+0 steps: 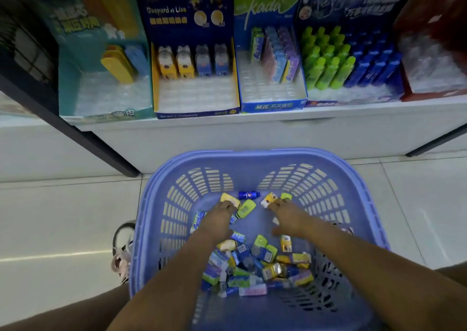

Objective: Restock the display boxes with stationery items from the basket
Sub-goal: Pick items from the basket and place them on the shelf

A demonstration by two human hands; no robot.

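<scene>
Colourful stationery items [255, 257] inside purple basket [151, 204]

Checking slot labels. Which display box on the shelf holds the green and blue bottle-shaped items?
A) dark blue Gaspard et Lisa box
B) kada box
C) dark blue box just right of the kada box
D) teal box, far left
C: rows of green bottles and blue bottles stand in the dark blue box right of the kada box.
</scene>
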